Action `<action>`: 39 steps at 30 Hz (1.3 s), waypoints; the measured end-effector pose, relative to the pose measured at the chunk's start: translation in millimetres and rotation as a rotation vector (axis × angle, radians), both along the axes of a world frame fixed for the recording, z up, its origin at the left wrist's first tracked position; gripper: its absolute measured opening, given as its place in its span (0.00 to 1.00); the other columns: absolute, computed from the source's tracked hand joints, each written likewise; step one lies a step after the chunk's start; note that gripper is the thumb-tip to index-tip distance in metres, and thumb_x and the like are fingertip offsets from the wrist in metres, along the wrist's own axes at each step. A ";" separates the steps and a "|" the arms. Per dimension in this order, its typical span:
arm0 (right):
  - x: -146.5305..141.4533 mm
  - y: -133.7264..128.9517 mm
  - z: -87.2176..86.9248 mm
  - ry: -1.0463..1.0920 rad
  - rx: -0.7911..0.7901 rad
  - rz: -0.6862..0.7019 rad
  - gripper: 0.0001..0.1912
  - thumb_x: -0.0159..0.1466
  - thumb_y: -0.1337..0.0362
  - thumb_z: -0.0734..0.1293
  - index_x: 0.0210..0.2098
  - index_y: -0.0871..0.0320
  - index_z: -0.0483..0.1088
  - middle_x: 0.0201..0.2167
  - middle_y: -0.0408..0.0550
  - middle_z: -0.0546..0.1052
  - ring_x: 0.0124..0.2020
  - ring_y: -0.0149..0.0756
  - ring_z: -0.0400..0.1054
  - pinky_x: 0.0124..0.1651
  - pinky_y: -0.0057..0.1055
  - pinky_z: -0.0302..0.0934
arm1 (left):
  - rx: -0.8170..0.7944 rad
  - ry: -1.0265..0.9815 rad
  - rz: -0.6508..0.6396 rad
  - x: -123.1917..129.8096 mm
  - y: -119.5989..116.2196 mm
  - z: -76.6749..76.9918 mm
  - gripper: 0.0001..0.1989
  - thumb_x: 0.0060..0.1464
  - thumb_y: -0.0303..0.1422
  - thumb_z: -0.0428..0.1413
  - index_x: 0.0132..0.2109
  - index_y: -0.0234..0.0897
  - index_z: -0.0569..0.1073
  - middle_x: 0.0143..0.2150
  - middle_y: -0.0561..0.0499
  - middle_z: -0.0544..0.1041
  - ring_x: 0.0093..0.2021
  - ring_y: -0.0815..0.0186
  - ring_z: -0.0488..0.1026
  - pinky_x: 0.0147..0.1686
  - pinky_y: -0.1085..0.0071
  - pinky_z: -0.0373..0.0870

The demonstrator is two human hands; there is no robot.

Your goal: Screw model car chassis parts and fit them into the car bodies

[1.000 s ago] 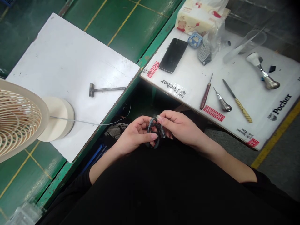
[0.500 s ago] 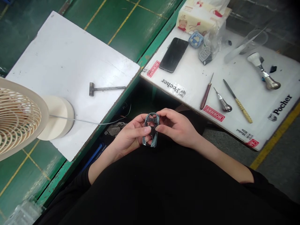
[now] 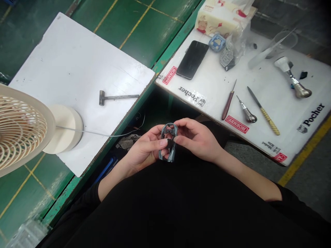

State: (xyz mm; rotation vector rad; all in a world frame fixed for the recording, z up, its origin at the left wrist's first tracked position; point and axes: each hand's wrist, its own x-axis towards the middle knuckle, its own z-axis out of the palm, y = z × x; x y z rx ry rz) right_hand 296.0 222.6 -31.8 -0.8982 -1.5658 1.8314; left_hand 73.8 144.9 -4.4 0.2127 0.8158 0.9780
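Left hand (image 3: 146,146): curled around the plastic frame (image 3: 170,144), gripping it, thumb over its dark middle.
Right hand (image 3: 198,139): partly closed, thumb and fingertips on the frame's right side.
Frame's place: between both hands, just beyond the black shirt (image 3: 181,206).
Frame's long axis: runs away from the body, leaning only slightly; one rounded end points away from the person, the other toward the shirt. Which end is its front, I cannot tell.
White sheet (image 3: 214,82), right: printed in red and black. Awl (image 3: 228,103), short round-handled tool (image 3: 247,112) and file (image 3: 264,112) lie side by side, apart; phone (image 3: 192,59), blue case (image 3: 217,42), plastic bag (image 3: 231,51) and tissue pack (image 3: 217,20) farther off.
White board (image 3: 77,55), left: hammer (image 3: 113,97) lying crosswise, head leftward; fan (image 3: 64,127) at the near side, trailing a cord (image 3: 103,134).
Room: green surface (image 3: 124,17) with yellow lines; grey floor (image 3: 248,155) with a yellow stripe (image 3: 307,155), right.
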 end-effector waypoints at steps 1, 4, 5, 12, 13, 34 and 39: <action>0.1 -0.2 1.1 0.037 -0.057 -0.001 0.24 0.72 0.41 0.83 0.55 0.50 0.83 0.45 0.48 0.87 0.40 0.40 0.80 0.43 0.37 0.77 | 0.015 0.002 0.004 0.2 -0.1 0.2 0.25 0.56 0.31 0.82 0.56 0.36 0.84 0.41 0.54 0.82 0.26 0.74 0.78 0.31 0.74 0.86; 0.9 -0.7 5.6 0.073 -0.124 -0.010 0.22 0.74 0.42 0.82 0.51 0.53 0.82 0.40 0.46 0.85 0.35 0.34 0.76 0.39 0.32 0.73 | 0.064 0.021 0.007 -1.1 -0.8 0.4 0.23 0.58 0.30 0.81 0.57 0.37 0.85 0.44 0.54 0.83 0.28 0.73 0.80 0.32 0.73 0.86; 1.4 -0.6 7.4 0.065 -0.123 -0.005 0.21 0.74 0.43 0.82 0.49 0.53 0.83 0.38 0.45 0.84 0.33 0.33 0.74 0.37 0.31 0.72 | 0.077 0.027 0.003 -1.8 -1.1 0.4 0.22 0.59 0.30 0.81 0.57 0.38 0.85 0.44 0.53 0.83 0.28 0.73 0.80 0.32 0.74 0.86; 4.7 3.0 17.0 0.086 -0.246 0.031 0.20 0.71 0.45 0.85 0.45 0.54 0.84 0.36 0.45 0.85 0.31 0.32 0.73 0.35 0.29 0.72 | 0.130 0.072 -0.038 -2.1 -2.6 0.9 0.20 0.61 0.28 0.79 0.58 0.40 0.87 0.44 0.53 0.83 0.31 0.72 0.80 0.35 0.72 0.88; 5.2 3.8 17.2 0.084 -0.276 0.050 0.20 0.71 0.45 0.85 0.45 0.54 0.85 0.35 0.45 0.85 0.31 0.32 0.73 0.35 0.29 0.72 | 0.142 0.076 -0.036 -2.0 -2.9 0.6 0.21 0.61 0.28 0.79 0.59 0.40 0.87 0.44 0.52 0.83 0.31 0.72 0.80 0.35 0.72 0.88; 0.7 -9.7 -5.4 0.330 -0.267 0.046 0.23 0.70 0.43 0.85 0.42 0.54 0.80 0.39 0.47 0.83 0.31 0.33 0.71 0.33 0.30 0.70 | 0.099 -0.082 -0.109 2.4 -3.3 -3.5 0.29 0.61 0.38 0.80 0.66 0.37 0.86 0.40 0.51 0.81 0.25 0.76 0.72 0.28 0.79 0.74; 11.9 -2.9 -8.0 0.217 -0.171 0.089 0.42 0.58 0.40 0.91 0.64 0.48 0.80 0.68 0.56 0.78 0.61 0.49 0.80 0.57 0.41 0.81 | 0.108 -0.088 -0.171 -2.7 -1.6 -5.4 0.26 0.57 0.36 0.82 0.60 0.37 0.87 0.41 0.53 0.80 0.23 0.77 0.72 0.24 0.79 0.74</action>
